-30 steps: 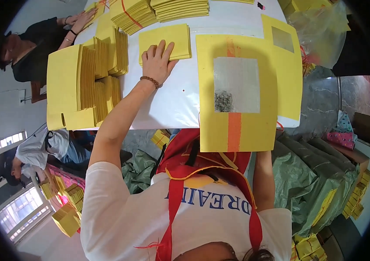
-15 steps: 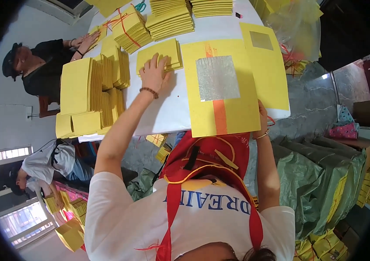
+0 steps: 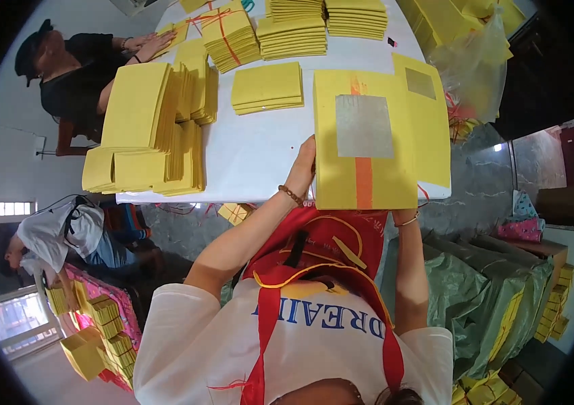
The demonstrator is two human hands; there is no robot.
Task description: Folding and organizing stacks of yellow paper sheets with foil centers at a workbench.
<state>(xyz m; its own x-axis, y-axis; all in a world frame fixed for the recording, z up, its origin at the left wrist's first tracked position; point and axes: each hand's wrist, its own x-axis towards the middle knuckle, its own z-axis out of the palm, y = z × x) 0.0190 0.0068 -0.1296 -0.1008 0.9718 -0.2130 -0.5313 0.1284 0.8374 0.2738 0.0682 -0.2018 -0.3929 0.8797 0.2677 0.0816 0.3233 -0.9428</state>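
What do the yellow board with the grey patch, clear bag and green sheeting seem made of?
Yellow board: probably paper or card, matte, judging by its dull, flat face. Clear bag: apparently glossy plastic, see-through and crinkled. Green sheeting: likely plastic, creased with a slight sheen; possibly woven.

Right of centre, my left hand [image 3: 306,165] meets the left edge of the near card [image 3: 366,145], which partly covers the far card [image 3: 434,128] on its right. Up and left, a small stack [image 3: 267,86] lies on the table [image 3: 250,158], between the cards and the tall stacks [image 3: 137,104] at left; a tied bundle [image 3: 229,35] sits behind, top centre.
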